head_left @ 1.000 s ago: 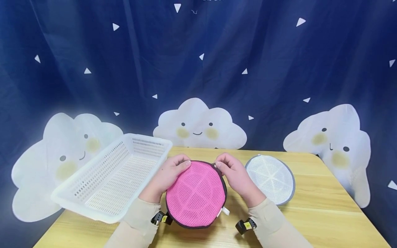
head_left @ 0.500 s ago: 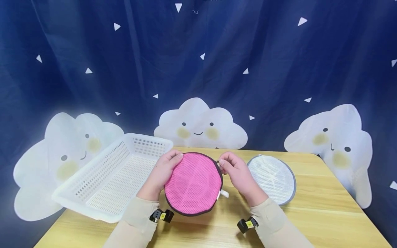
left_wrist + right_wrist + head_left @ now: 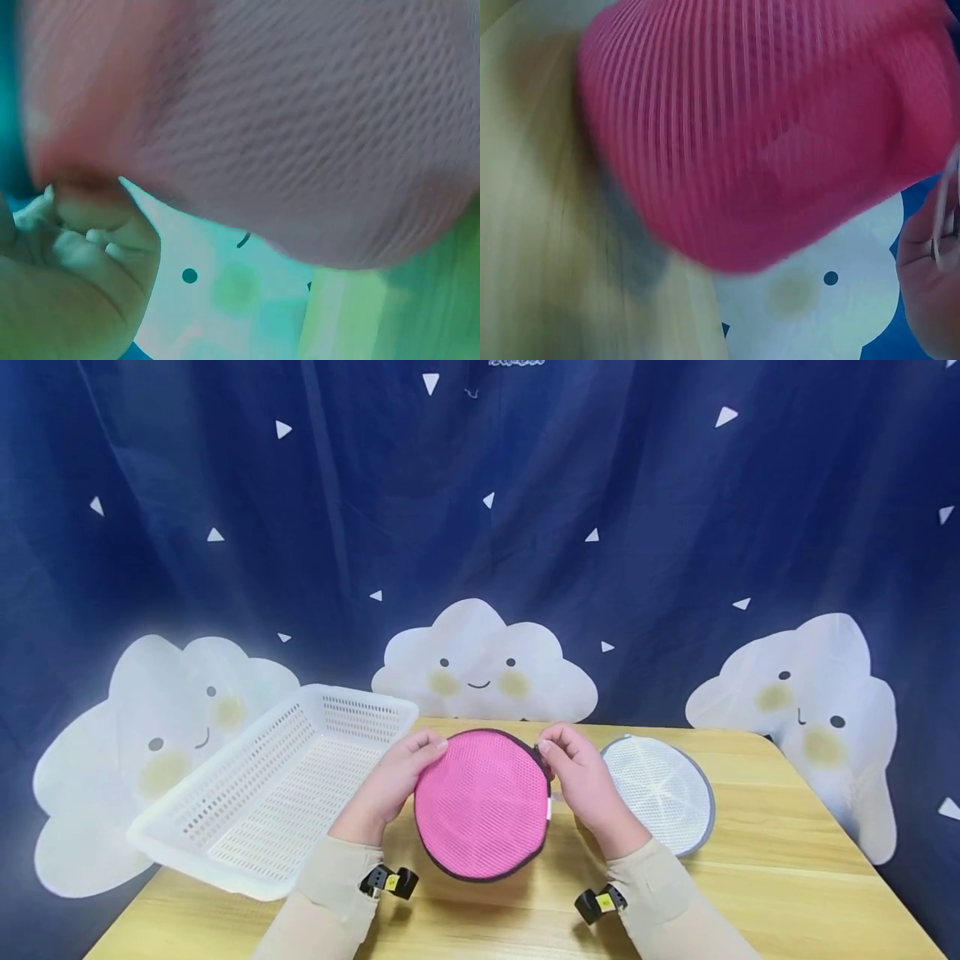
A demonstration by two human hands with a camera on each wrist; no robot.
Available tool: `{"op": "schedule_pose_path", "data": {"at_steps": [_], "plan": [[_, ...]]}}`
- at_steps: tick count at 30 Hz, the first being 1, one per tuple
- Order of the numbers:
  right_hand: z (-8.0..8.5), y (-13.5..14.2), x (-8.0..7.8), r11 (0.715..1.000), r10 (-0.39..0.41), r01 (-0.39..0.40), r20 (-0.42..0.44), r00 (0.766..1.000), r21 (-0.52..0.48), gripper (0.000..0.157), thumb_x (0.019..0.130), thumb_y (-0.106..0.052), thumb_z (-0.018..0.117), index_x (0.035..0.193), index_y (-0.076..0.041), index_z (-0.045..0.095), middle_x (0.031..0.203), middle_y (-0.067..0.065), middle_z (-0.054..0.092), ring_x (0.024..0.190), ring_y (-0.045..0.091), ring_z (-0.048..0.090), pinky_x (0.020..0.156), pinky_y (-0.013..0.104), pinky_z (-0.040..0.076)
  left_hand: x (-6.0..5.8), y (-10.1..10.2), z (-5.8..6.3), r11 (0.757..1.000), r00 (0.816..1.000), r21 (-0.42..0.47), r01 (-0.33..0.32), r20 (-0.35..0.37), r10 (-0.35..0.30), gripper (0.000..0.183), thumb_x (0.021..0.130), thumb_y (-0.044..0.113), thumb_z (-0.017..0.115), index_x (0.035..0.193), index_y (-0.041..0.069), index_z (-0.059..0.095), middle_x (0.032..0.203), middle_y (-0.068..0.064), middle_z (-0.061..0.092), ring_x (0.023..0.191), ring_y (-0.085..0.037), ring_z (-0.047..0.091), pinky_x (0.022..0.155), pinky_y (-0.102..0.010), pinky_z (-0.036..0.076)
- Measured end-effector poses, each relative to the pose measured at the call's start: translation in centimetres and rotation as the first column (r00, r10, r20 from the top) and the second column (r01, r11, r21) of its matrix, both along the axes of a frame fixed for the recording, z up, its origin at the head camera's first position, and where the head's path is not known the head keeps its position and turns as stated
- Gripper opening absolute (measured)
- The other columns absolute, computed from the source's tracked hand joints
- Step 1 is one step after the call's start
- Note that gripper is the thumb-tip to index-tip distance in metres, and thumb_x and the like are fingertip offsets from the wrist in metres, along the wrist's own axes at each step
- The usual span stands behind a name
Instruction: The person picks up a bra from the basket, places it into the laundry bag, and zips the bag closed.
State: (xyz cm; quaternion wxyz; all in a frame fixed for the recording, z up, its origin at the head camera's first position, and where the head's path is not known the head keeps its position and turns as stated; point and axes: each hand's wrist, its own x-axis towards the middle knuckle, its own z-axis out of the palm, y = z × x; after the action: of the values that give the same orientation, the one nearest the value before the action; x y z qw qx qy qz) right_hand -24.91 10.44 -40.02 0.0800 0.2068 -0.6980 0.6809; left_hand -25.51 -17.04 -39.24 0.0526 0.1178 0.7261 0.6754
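A round pink mesh laundry bag (image 3: 480, 810) with black edging is held up above the table in the head view. My left hand (image 3: 392, 785) pinches its upper left edge between thumb and fingers. My right hand (image 3: 583, 777) pinches the black edging at the upper right, where the zipper pull seems to be; the fingertips hide it. A small white tag (image 3: 549, 808) sits on the bag's right edge. In the left wrist view the mesh (image 3: 322, 127) fills the upper part, blurred. The right wrist view shows the bag's bulging ribbed side (image 3: 705, 135).
A white perforated plastic basket (image 3: 262, 802) stands on the left of the wooden table (image 3: 780, 877). A round white mesh bag with grey edging (image 3: 658, 793) lies flat to the right, partly behind my right hand. A dark blue curtain (image 3: 645, 527) hangs behind the table.
The pink bag has been raised, then shifted slightly right. Its white tag, which stuck out before, now lies close to the edge. Both hands keep their hold; the right has moved slightly right.
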Motion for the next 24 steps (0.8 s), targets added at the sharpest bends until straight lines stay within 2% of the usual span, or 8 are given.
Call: {"op": "schedule_pose_path", "data": {"at_steps": [3,5,8,10,12,14,18,24], "plan": [[-0.2,0.0,0.0,1.0,0.003,-0.003,0.019,1.0,0.009,0.016,0.105,-0.012,0.053,0.099,0.002,0.057,0.078,0.009,0.052,0.061,0.014,0.049,0.05,0.025,0.044,0.1,0.2,-0.2,0.993,0.993,-0.048,0.109,-0.036,-0.111,0.023,0.105,0.024,0.055,0.09,0.007,0.059,0.079,-0.003,0.056,0.069,-0.016,0.055,0.065,-0.028,0.046],[-0.2,-0.1,-0.1,1.0,0.005,-0.005,0.013,1.0,0.029,0.015,0.105,-0.012,0.053,0.099,0.001,0.059,0.081,0.009,0.054,0.064,0.014,0.05,0.053,0.026,0.044,0.2,0.3,-0.3,0.982,0.983,-0.08,0.169,-0.065,-0.174,0.023,0.105,0.025,0.055,0.092,0.006,0.058,0.08,-0.004,0.058,0.07,-0.017,0.056,0.066,-0.028,0.048],[-0.4,-0.3,-0.2,0.995,0.016,-0.016,-0.001,1.0,0.099,0.014,0.104,-0.013,0.055,0.097,-0.002,0.062,0.085,0.008,0.058,0.073,0.017,0.054,0.065,0.028,0.046,0.4,0.5,-0.2,0.966,0.969,-0.126,0.227,-0.071,-0.236,0.022,0.104,0.026,0.057,0.108,0.005,0.061,0.09,-0.007,0.064,0.075,-0.02,0.063,0.068,-0.03,0.052],[-0.4,-0.4,-0.2,0.986,0.04,-0.038,-0.009,0.999,0.16,0.013,0.104,-0.015,0.057,0.096,-0.006,0.063,0.086,0.006,0.06,0.078,0.017,0.056,0.07,0.03,0.047,0.6,0.5,0.0,0.954,0.963,-0.169,0.246,-0.065,-0.26,0.026,0.103,0.027,0.059,0.12,0.008,0.063,0.103,-0.006,0.067,0.086,-0.021,0.066,0.076,-0.032,0.053],[-0.4,-0.5,-0.2,0.973,0.076,-0.07,-0.021,0.997,0.219,0.013,0.104,-0.016,0.058,0.095,-0.009,0.064,0.085,0.005,0.06,0.078,0.018,0.057,0.071,0.031,0.048,0.8,0.7,0.2,0.944,0.96,-0.213,0.254,-0.063,-0.272,0.029,0.103,0.027,0.06,0.127,0.011,0.064,0.112,-0.006,0.068,0.096,-0.022,0.066,0.082,-0.034,0.053],[-0.3,-0.5,-0.1,0.959,0.105,-0.091,-0.035,0.994,0.267,0.012,0.104,-0.017,0.059,0.094,-0.012,0.064,0.083,0.004,0.06,0.076,0.018,0.057,0.069,0.031,0.048,0.9,0.8,0.3,0.934,0.959,-0.257,0.249,-0.07,-0.275,0.027,0.103,0.026,0.06,0.125,0.011,0.067,0.112,-0.005,0.069,0.097,-0.021,0.065,0.084,-0.034,0.052],[0.2,-0.3,0.2,0.943,0.141,-0.121,-0.041,0.989,0.31,0.011,0.103,-0.017,0.059,0.094,-0.013,0.064,0.076,0.004,0.057,0.069,0.018,0.056,0.064,0.031,0.048,1.1,1.1,0.3,0.927,0.961,-0.297,0.228,-0.084,-0.264,0.022,0.104,0.024,0.057,0.11,0.007,0.07,0.096,-0.005,0.068,0.085,-0.02,0.063,0.077,-0.033,0.051],[0.4,0.3,0.2,0.933,0.188,-0.165,-0.044,0.981,0.319,0.012,0.104,-0.016,0.058,0.094,-0.012,0.063,0.079,0.004,0.061,0.073,0.02,0.061,0.069,0.035,0.052,1.0,1.4,-0.1,0.931,0.974,-0.324,0.165,-0.097,-0.206,0.023,0.106,0.028,0.053,0.097,0.012,0.067,0.082,-0.004,0.061,0.074,-0.018,0.058,0.071,-0.032,0.049]]}}
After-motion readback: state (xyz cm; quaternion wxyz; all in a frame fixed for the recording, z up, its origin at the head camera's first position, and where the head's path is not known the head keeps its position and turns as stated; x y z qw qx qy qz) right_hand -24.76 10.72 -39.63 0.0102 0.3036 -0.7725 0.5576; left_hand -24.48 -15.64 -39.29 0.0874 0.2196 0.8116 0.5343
